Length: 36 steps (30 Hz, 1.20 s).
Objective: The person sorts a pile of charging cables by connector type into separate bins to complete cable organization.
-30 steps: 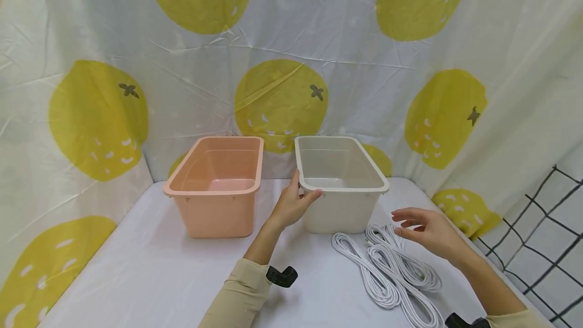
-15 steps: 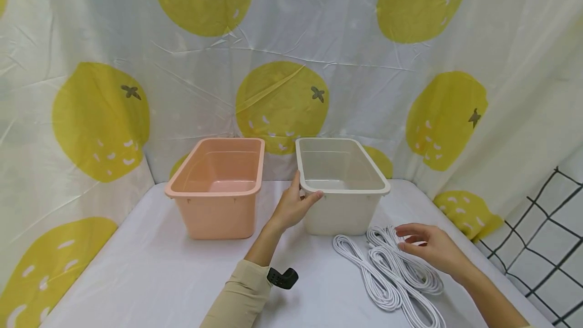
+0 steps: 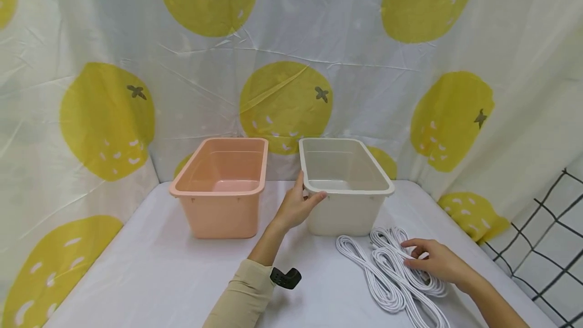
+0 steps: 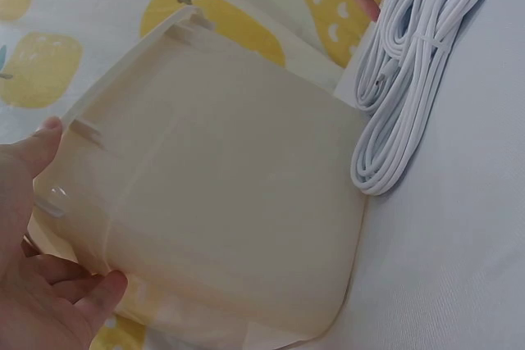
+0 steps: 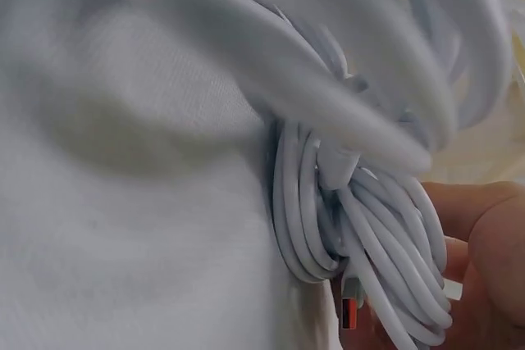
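Over a white-covered table, we saw a person's left hand grip the off-white bin at its near left corner, the thumb across the front rim and the other fingers along the side. The bin stood upright, and we looked down onto its bare floor. In the left wrist view, the fingertips were bent against the bin's wall.

In front of the bin and toward the right, the coiled white cables lay on the table in long, overlapping loops. We found the right hand at the right edge of those loops, its fingers curved and the thumb lowered toward the strands. The right wrist view put the fingers just beside the bundle, partly hidden by it, with the nearest loops blurred; we could not tell whether that hand had closed on the cables.

To the left, well apart from the cables, we saw the peach bin upright. A beige sleeve and a black wrist device marked the left arm. Behind, we saw a lemon-print curtain, and at the right, a black wire grid.
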{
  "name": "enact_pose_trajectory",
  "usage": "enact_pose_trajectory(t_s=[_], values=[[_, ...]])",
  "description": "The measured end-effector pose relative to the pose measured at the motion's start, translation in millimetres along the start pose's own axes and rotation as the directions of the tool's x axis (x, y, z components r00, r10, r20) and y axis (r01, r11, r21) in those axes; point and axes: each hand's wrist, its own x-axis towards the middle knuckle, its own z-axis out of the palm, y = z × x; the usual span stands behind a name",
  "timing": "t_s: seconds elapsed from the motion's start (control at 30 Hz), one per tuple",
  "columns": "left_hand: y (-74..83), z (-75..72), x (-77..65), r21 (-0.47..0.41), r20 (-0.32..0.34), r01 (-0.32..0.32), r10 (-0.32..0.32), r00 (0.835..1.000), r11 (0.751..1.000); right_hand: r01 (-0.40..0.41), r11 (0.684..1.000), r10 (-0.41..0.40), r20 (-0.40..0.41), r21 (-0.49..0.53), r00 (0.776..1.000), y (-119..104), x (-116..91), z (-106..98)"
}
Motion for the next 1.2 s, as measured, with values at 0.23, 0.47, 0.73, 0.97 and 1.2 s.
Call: enact_pose_trajectory(t_s=[0.23, 0.47, 0.73, 0.97, 1.2], values=[[1.8, 4.2, -0.8, 0.002, -0.019, 0.007, -0.007, 1.0, 1.0, -0.083, 0.993, 0.082, -0.013, -0.084, 0.997, -6.3, -3.9, -1.7], [2.4, 3.5, -0.8, -0.006, -0.003, -0.005, 0.005, 1.0, 1.0, -0.092, 0.987, 0.078, -0.107, -0.131, 0.991, -12.7, -3.8, -0.2], [2.5, 2.1, -3.1, 0.001, -0.001, 0.009, -0.009, 1.0, 1.0, -0.098, 0.981, 0.069, -0.171, -0.168, 0.983, -8.6, -6.2, 0.9], [0.2, -0.5, -2.7, 0.013, -0.004, 0.015, -0.015, 1.0, 1.0, -0.077, 0.986, 0.043, -0.217, -0.151, 0.975, -11.7, -8.2, -3.8], [27.6, -1.4, -8.4, -0.005, 0.016, 0.017, -0.017, 1.0, 1.0, -0.077, 0.988, 0.042, -0.253, -0.131, 0.966, -14.9, -14.3, -9.1]])
